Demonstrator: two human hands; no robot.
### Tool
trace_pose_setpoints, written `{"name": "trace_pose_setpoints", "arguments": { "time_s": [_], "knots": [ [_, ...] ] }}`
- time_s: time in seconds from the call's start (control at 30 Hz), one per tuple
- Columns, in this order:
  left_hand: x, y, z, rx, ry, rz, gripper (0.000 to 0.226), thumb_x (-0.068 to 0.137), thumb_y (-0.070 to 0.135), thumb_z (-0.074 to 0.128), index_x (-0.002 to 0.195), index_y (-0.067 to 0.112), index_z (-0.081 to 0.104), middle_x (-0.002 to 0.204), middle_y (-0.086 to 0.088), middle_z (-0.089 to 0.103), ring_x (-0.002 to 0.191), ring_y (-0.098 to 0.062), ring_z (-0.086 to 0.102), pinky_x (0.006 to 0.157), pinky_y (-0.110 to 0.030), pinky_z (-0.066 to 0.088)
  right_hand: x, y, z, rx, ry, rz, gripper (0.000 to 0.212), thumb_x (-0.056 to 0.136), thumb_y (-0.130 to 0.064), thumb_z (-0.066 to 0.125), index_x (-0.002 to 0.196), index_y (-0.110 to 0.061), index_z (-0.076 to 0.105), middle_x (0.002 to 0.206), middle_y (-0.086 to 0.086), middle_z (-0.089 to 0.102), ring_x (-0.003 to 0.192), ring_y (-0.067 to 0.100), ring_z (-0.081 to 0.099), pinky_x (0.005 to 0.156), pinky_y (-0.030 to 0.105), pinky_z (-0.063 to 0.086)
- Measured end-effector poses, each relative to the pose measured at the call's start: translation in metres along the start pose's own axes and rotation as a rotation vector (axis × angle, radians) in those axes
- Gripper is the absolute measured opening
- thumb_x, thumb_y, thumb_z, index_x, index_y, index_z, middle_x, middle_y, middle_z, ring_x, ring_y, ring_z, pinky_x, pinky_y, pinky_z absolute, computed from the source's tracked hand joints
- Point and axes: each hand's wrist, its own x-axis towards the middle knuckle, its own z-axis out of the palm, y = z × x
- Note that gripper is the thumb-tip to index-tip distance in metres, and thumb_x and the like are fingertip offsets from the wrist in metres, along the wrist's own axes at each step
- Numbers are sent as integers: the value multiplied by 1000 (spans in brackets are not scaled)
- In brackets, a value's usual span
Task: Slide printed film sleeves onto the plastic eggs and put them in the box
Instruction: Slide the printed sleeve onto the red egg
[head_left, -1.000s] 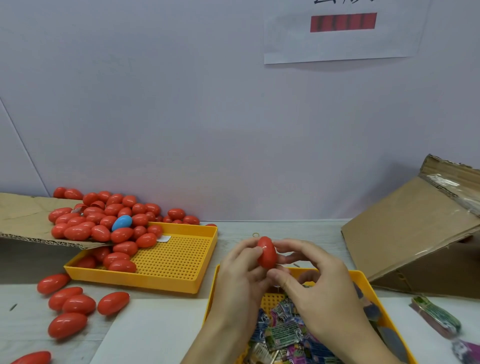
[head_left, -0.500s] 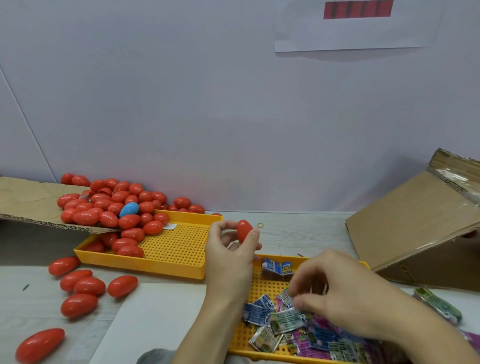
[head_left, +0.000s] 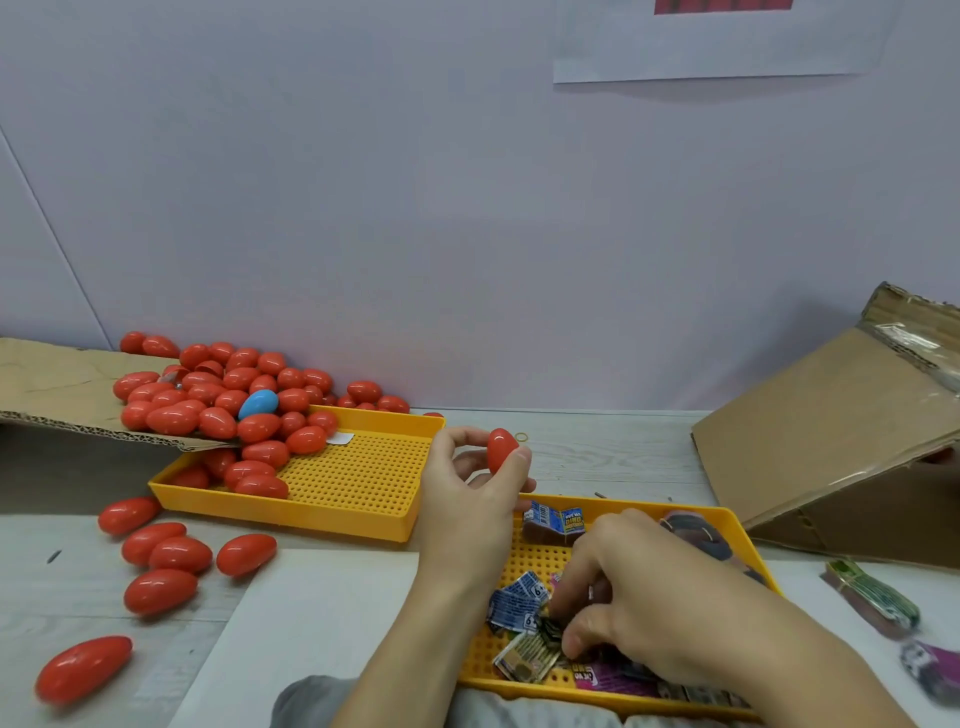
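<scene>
We are at the sleeve-picking step: our left hand (head_left: 470, 512) pinches a bare red egg (head_left: 502, 450) aloft at centre frame, while our right hand (head_left: 636, 605), at 5 o'clock, curls its fingers into the loose film sleeves (head_left: 519, 605) in the near yellow tray (head_left: 740, 535). Whether one is already gripped we cannot tell. Next we judge one sleeve must be lifted, opened and slid over the egg before it goes to the cardboard box (head_left: 831, 441) at 3 o'clock.

Both forearms are bare — no sleeves, watch or rings visible on the left hand (head_left: 470, 512) or right hand (head_left: 644, 613); grey clothing (head_left: 311, 701) shows below — details unclear.
</scene>
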Motion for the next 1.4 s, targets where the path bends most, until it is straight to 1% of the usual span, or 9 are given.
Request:
{"name": "trace_pose_setpoints", "arguments": {
  "time_s": [0.1,0.27,0.43,0.6,0.7,0.8,0.97,1.17,1.4],
  "knots": [
    [1,-1,0,-4,-8,-1,22,89,10,71,103,13,55,94,-11,70,66,-12,71,57,-19,54,1,4,1,32,6,-13,14,82,-41,77,94,-47,73,97,-22,63,86,1,61,68,23,56],
    [0,-2,0,-16,-22,-10,20,89,9,70,102,11,55,91,-12,69,67,-15,71,58,-22,54,4,12,5,87,59,-40,7,87,-41,70,93,-41,73,95,-22,65,85,0,63,75,27,57],
    [1,-3,-1,-15,-32,-10,21,89,9,70,103,12,55,93,-12,69,67,-14,70,58,-21,53,4,25,-6,278,243,-113,10,83,-35,76,74,-30,75,75,-18,71,70,-1,64,62,14,48],
    [1,-5,-1,-21,-64,-14,20,90,6,67,105,14,57,83,-9,69,63,-17,68,57,-23,52,8,34,-5,697,404,-91,16,79,-28,79,70,-15,76,61,-4,69,54,2,60,53,12,43],
    [1,-6,1,-45,-147,-41,14,92,3,55,101,11,62,73,-4,63,59,-18,61,53,-27,49,12,37,0,833,436,-62,19,80,-30,76,70,-13,75,56,-1,65,51,4,57,50,13,42],
    [-2,-6,2,-60,-289,-71,15,79,16,53,87,11,64,65,-3,53,51,-16,49,52,-31,45,16,38,3,900,474,-55,23,77,-35,75,72,-12,75,57,1,65,51,8,56,49,17,43],
    [-8,-3,3,116,-425,-18,18,80,28,81,73,19,68,58,7,54,45,-14,52,51,-26,49,19,39,7,931,572,-80,28,68,-39,75,77,-13,75,60,5,68,54,10,60,52,19,48],
    [-6,-5,0,73,-364,-13,15,83,17,79,72,15,70,53,5,51,46,-13,50,55,-28,50,22,40,8,948,596,-83,8,77,-14,79,84,-14,75,70,7,74,60,14,68,55,16,51],
    [-8,-4,1,-73,-519,-90,12,79,22,70,69,17,68,56,-3,43,50,-15,38,60,-34,47,22,39,8,927,684,-98,12,85,-3,71,88,-14,70,71,1,73,60,8,68,55,13,49]
  ]
}}
